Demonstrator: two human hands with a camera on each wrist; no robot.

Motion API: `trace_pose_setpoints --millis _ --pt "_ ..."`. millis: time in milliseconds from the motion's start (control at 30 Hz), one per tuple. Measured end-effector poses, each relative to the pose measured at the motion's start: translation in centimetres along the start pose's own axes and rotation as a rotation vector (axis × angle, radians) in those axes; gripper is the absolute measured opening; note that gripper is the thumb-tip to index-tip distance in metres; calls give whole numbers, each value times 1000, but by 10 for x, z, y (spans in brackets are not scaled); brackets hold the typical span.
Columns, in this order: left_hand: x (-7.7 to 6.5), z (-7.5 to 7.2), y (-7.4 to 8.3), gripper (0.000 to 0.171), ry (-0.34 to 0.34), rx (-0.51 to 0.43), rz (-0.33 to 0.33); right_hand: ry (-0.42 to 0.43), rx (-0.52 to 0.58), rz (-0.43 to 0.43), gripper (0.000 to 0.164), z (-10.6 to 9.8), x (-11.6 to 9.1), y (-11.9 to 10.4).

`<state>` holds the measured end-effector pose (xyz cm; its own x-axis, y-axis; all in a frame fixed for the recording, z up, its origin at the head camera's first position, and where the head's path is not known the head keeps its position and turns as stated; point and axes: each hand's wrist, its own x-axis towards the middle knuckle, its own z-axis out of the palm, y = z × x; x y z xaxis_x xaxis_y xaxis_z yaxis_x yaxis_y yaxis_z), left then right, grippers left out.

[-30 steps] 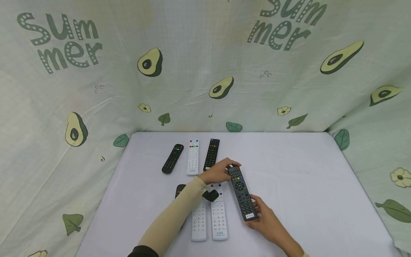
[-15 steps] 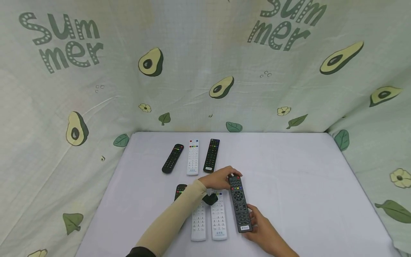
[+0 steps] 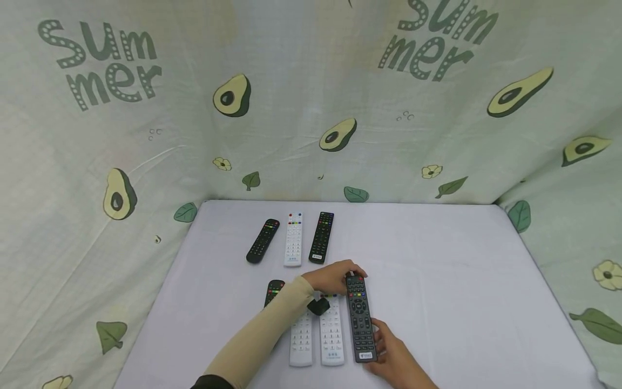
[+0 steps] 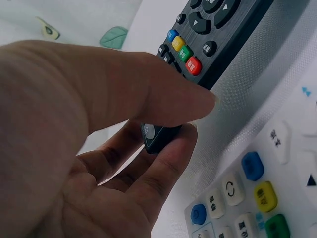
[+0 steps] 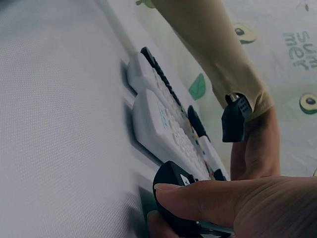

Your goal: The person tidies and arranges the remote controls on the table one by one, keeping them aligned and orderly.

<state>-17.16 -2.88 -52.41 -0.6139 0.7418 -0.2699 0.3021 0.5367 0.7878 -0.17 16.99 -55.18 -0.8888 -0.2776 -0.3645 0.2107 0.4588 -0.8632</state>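
Both hands hold one dark remote control (image 3: 360, 324), which lies nearly straight up and down in the head view. My left hand (image 3: 334, 276) pinches its far end between thumb and fingers; the left wrist view shows that grip beside the coloured buttons. At the near end, my right hand (image 3: 394, 357) grips it by the side, its thumb (image 5: 198, 198) on the labelled end in the right wrist view. Just left of it lies a white remote (image 3: 332, 335), then another white remote (image 3: 301, 340) and a black remote (image 3: 275, 288), partly hidden by the left sleeve. Whether the held remote touches the table cannot be told.
Farther back on the white table (image 3: 437, 281) lie a black remote (image 3: 263, 241), a white remote (image 3: 293, 239) and a black remote (image 3: 321, 237), spaced apart in a row. A printed cloth (image 3: 291, 65) rises behind the table. A small black device sits at the left wrist.
Both hands have brought the dark remote toward the near edge and slightly left, turning it straighter alongside the white remote. The other remotes stay where they were.
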Motion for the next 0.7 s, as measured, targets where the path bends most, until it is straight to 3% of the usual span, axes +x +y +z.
trace_pose_setpoints --millis 433,700 --pt "2 1 -3 66 -35 63 -25 -16 15 37 90 -2 -5 2" --pt "5 4 1 67 -40 105 -44 -14 -37 68 85 -1 -5 1"
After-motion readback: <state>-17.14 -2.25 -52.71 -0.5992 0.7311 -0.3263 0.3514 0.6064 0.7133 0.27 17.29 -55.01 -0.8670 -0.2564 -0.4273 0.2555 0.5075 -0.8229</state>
